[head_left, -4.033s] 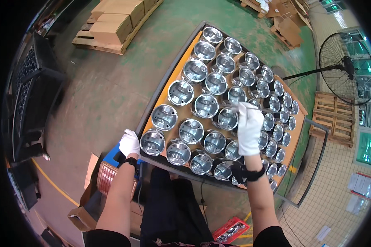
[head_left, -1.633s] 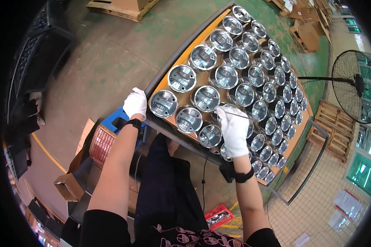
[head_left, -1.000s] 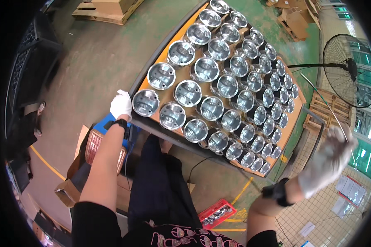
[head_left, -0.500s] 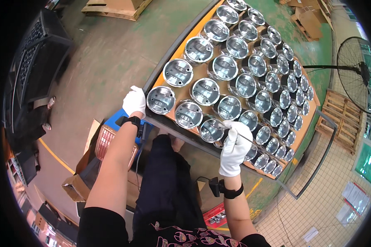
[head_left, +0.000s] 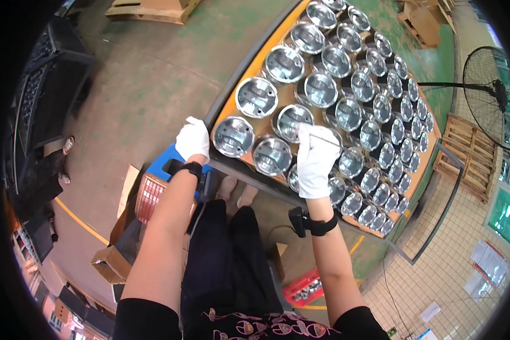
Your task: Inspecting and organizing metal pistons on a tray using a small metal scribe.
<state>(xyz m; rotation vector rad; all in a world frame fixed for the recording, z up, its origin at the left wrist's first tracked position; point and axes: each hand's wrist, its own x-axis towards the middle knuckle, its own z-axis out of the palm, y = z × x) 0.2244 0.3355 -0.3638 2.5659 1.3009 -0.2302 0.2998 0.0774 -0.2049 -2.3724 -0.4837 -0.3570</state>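
Many shiny metal engine pistons (head_left: 255,97) with dark skirts stand crown up in rows on brown cardboard atop a cart (head_left: 249,170). My right hand (head_left: 318,156), in a white glove, is over the near rows with closed fingers round a thin dark rod (head_left: 330,139); most of the rod is hidden. Its fingertips are beside a piston (head_left: 293,122) in the second column, and whether they touch it I cannot tell. At the cart's near left corner, my left hand (head_left: 192,140), also gloved, is curled against the rim. What its fingers hold, if anything, is hidden.
A blue crate-like object (head_left: 165,161) and a box of reddish packs (head_left: 151,198) are below my left forearm. A red bin of metal parts (head_left: 305,288) is near my feet. The cart's handle (head_left: 445,218), a fan (head_left: 496,93) and a wooden pallet (head_left: 471,153) are at right.
My right hand has moved up and left, from the front row of pistons to farther in, with the rod. The left hand stays by the corner. The whole view has shifted slightly.
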